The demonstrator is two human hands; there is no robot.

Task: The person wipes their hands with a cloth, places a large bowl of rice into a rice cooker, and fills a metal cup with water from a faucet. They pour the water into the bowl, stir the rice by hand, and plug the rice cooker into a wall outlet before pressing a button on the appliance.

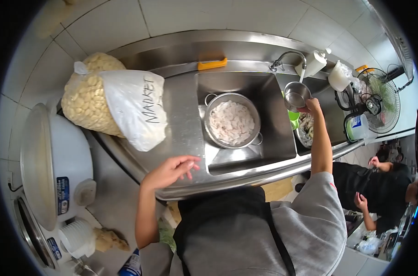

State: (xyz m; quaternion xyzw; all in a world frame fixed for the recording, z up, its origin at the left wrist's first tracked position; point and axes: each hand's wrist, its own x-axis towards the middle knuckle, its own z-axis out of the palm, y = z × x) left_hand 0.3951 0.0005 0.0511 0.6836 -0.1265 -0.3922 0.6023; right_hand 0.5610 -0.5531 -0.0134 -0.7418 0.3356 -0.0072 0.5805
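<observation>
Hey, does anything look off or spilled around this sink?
One oddity: the fan appears very close to the sink where the tap runs, a questionable spot for something electric. No spill or damage is visible.

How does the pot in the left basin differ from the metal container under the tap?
The pot is wider than the container. The pot rests in the left basin; the right hand holds the container up under the tap. The pot is heaped with pale pieces; the container shows none. Both are round and metal.
</observation>
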